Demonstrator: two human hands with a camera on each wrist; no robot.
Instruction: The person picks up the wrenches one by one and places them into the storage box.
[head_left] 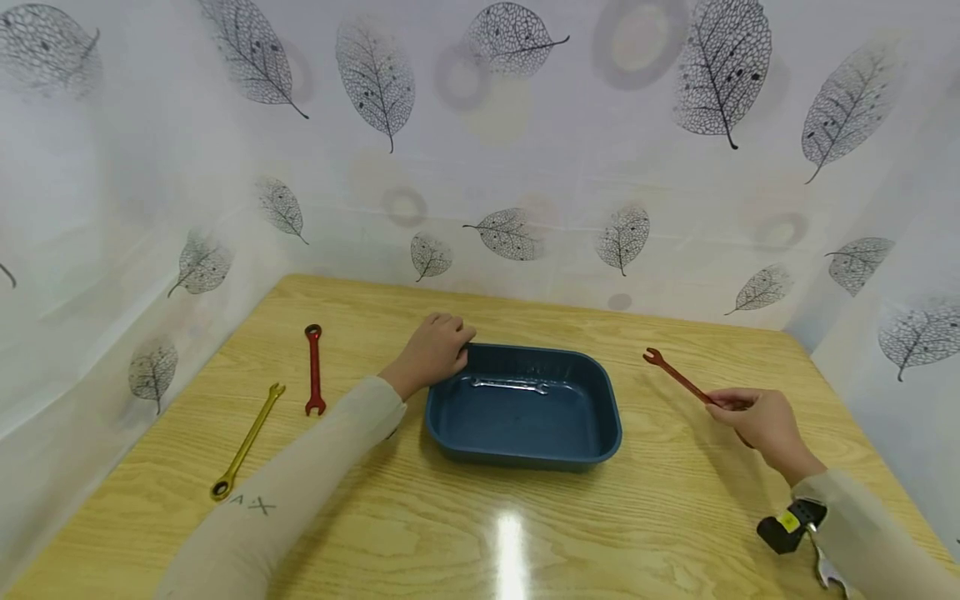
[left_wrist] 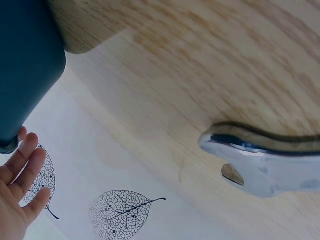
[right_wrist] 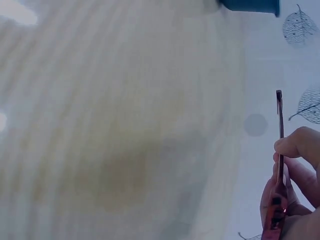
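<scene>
Right hand (head_left: 765, 425): grip narrow, thumb and fingers pinching a red wrench (head_left: 678, 379) by the handle. The wrench is held above the table (head_left: 405, 542) toward its right edge, its forked end directed at the far edge and slanting left; a shadow lies on the wood below.

Left hand (head_left: 433, 352): grip closed over the rim of a dark blue tray (head_left: 525, 459) at the tray's far left corner. The left wrist view shows the fingers only lightly bent beside the rim; pressure cannot be determined.

The tray sits on the middle of the table, set in from the far edge. Inside, a silver wrench (head_left: 510, 385) lies along the tray's far wall.

Toward the table's left edge lie two further tools, apart from each other: a second red wrench (head_left: 314, 367), ring end toward the far edge, and a yellow wrench (head_left: 251, 437), nearer that left edge, ring end toward the near side.

Beside the right sleeve (head_left: 873, 521), a silver forked end (head_left: 827, 571) shows; the remainder is hidden.
</scene>
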